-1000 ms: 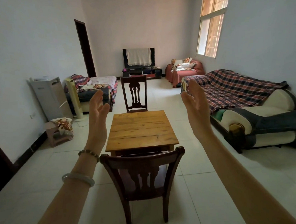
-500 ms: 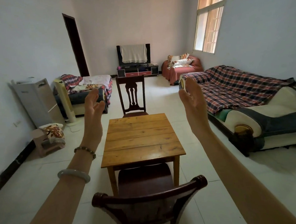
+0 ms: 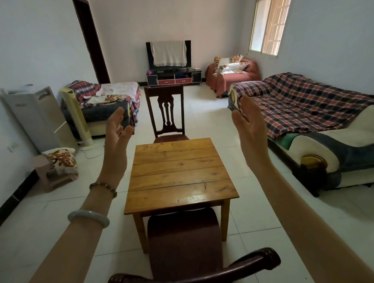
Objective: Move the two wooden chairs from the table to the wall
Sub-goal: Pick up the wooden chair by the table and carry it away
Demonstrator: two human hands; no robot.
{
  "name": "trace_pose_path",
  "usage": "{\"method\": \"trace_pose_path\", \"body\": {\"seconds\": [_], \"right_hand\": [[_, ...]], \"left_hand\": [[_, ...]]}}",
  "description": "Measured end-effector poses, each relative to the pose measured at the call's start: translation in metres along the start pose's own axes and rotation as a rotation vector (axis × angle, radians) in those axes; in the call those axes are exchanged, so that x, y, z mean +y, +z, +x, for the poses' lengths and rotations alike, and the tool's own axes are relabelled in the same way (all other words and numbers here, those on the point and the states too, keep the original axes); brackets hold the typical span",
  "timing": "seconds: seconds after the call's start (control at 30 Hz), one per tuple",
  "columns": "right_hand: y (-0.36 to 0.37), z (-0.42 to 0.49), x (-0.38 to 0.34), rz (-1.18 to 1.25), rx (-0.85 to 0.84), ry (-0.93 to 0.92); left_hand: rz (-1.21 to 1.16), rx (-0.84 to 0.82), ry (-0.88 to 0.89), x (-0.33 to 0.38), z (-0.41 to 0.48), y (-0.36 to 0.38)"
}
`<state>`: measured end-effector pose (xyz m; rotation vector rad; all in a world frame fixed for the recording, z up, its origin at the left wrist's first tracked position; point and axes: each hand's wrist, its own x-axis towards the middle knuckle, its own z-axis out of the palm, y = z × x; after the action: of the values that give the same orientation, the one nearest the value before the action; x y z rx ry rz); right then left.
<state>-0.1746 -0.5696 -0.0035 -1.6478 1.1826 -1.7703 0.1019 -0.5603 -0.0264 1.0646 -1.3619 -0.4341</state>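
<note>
- head view looks down a tiled room with a square wooden tabletop [image 3: 179, 174] in the centre of the frame.
- left hand [image 3: 115, 134] is raised at centre left, fingers spread and holding nothing, above the floor beside the tabletop.
- right hand [image 3: 248, 124] is raised at centre right, palm turned inward, fingers loose and empty.
- near chair [image 3: 185, 246] sits at the bottom centre, its dark seat pushed partly under the tabletop edge and its curved top rail at the bottom edge of the frame, between the two forearms; neither hand touches it.
- far chair [image 3: 165, 112] stands upright at the opposite side of the tabletop, just above centre, its seat against the far edge.
- plaid-covered sofa [image 3: 310, 103] runs along the right wall.
- two bracelets [image 3: 89, 216] circle the left wrist.
</note>
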Motion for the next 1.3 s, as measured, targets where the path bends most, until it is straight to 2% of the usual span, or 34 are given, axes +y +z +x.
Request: {"method": "trace_pose_path", "body": {"seconds": [0.2, 0.3, 0.4, 0.53, 0.67, 0.87, 1.03, 1.13, 1.23, 1.3], "right_hand": [[-0.002, 0.011, 0.015, 0.023, -0.016, 0.006], [-0.005, 0.003, 0.025, 0.054, -0.073, 0.017], [-0.011, -0.016, 0.042, 0.045, -0.185, 0.015], [-0.023, -0.051, 0.074, -0.065, -0.374, -0.013], [-0.03, -0.085, 0.092, -0.188, -0.508, -0.024], [-0.035, -0.111, 0.098, -0.204, -0.591, 0.037], [-0.038, -0.121, 0.097, -0.193, -0.644, 0.008], [-0.044, -0.136, 0.104, -0.298, -0.748, -0.109], [-0.055, -0.163, 0.116, -0.551, -0.965, -0.363], [-0.061, -0.184, 0.125, -0.698, -1.1, -0.425]], "left_hand": [[0.014, 0.01, -0.008, -0.005, 0.004, 0.004], [0.073, -0.037, -0.021, -0.01, -0.006, 0.005], [0.192, -0.191, -0.022, -0.02, -0.034, 0.003], [0.386, -0.505, 0.066, -0.044, -0.084, -0.004], [0.557, -0.683, 0.104, -0.059, -0.127, -0.005], [0.629, -0.771, 0.135, -0.066, -0.16, 0.002], [0.64, -0.8, 0.146, -0.063, -0.169, 0.003], [0.663, -0.844, 0.162, -0.064, -0.184, 0.005], [0.769, -0.949, 0.248, -0.071, -0.208, 0.007], [0.849, -1.032, 0.265, -0.079, -0.223, 0.007]]}}
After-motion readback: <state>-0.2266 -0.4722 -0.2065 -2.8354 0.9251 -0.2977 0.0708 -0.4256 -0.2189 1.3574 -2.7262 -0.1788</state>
